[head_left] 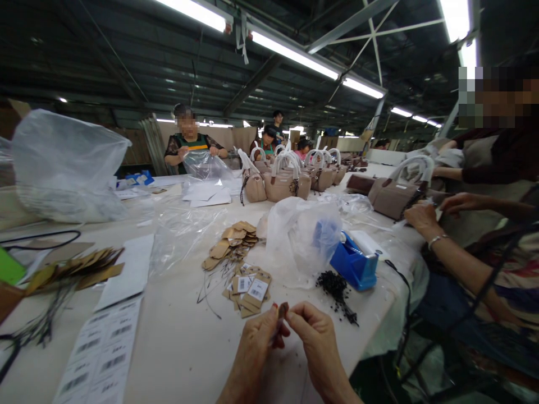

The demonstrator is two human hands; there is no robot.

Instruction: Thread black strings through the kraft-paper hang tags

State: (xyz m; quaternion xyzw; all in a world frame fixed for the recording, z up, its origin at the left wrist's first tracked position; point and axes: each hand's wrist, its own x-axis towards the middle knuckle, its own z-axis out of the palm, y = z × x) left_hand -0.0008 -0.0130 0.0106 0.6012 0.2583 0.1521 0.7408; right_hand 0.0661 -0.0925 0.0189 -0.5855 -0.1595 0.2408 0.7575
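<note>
Together, left hand (pixel 256 342) and right hand (pixel 315 336) pinch small flat brown tag (pixel 282 310), fingers closed.

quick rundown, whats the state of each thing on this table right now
left hand: pinching small brown tag
right hand: pinching same tag
small brown tag: held above the table
barcode tags: piled loose
blue dispenser: standing, untouched
handbags: upright in row
</note>
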